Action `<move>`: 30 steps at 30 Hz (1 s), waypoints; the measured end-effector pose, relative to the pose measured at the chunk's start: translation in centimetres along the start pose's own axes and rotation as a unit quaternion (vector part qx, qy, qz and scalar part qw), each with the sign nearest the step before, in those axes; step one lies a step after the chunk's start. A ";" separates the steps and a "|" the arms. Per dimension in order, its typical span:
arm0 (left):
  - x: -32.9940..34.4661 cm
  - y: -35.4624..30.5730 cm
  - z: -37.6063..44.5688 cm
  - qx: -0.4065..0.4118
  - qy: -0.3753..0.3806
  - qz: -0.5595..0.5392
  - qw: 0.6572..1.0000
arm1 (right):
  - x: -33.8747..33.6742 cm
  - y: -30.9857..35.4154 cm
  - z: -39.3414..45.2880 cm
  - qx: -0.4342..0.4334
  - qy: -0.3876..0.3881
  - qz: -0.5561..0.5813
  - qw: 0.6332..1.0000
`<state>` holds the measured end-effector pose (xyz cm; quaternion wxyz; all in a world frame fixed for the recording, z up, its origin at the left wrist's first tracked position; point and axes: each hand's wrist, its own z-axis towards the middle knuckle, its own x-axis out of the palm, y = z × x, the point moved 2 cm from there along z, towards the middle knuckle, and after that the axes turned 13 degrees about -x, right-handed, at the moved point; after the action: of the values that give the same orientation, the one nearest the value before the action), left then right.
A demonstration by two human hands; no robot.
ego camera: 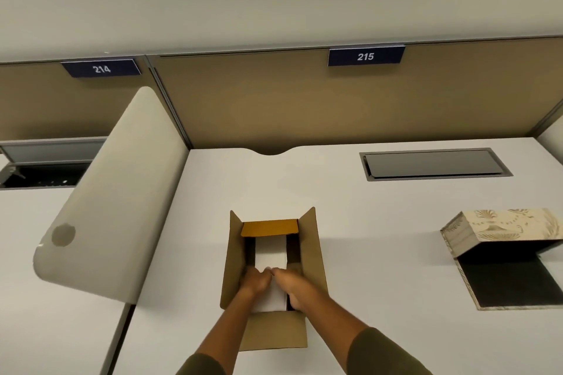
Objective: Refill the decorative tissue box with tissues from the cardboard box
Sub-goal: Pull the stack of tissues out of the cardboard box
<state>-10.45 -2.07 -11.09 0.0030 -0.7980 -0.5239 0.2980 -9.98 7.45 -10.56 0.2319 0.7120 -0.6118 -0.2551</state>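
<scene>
Flanking tissues (270, 256), box walls (233, 256) close.

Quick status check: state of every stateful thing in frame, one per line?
cardboard box: flaps open, upright on the desk
tissue stack: inside the cardboard box, not yet lifted out
decorative tissue box: lid raised, dark interior showing no tissues
left hand: inside the cardboard box, on the tissue stack
right hand: inside the cardboard box, on the tissue stack
desk cable hatch: closed
</scene>
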 end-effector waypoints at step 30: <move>-1.8 -1.3 0.4 -0.038 0.084 -0.104 0.990 | -0.4 1.6 0.5 0.022 0.042 0.138 0.989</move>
<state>-12.25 -3.11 -10.13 0.0476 -0.7607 -0.6130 0.2081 -11.53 7.65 -9.89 0.2747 0.6361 -0.6991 -0.1768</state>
